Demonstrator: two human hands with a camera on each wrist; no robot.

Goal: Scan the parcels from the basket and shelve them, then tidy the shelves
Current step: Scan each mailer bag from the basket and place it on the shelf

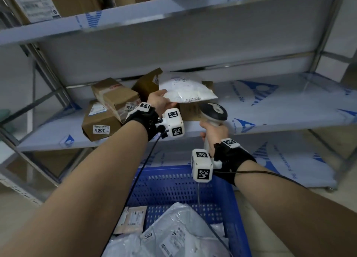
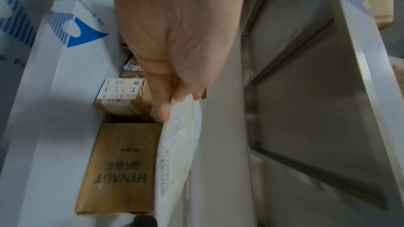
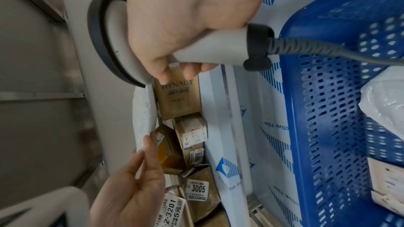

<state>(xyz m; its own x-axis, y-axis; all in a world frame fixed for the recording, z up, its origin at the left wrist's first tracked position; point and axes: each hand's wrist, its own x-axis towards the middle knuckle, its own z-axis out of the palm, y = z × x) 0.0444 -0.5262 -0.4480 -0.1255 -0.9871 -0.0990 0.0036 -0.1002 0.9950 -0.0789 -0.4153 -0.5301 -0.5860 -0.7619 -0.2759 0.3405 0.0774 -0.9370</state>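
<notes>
My left hand (image 1: 158, 99) pinches the near edge of a white padded mailer (image 1: 187, 91), holding it flat above the cardboard boxes on the middle shelf (image 1: 270, 109). The left wrist view shows thumb and fingers (image 2: 163, 108) pinched on the mailer (image 2: 177, 153) above a HYNAUT box (image 2: 118, 168). My right hand (image 1: 213, 133) grips the handle of a white barcode scanner (image 1: 213, 110), its head just under the mailer's right corner. In the right wrist view the scanner (image 3: 210, 47) sits in my fist. The blue basket (image 1: 173, 185) below holds white poly bags (image 1: 173, 231) and a tan envelope (image 1: 132, 219).
Several cardboard boxes (image 1: 114, 96) lie jumbled on the left half of the middle shelf, one labelled 3004 (image 1: 100, 130). More boxes (image 1: 34, 3) stand on the top shelf. The shelf's right half shows bare protective film. The scanner cable (image 1: 251, 172) trails right.
</notes>
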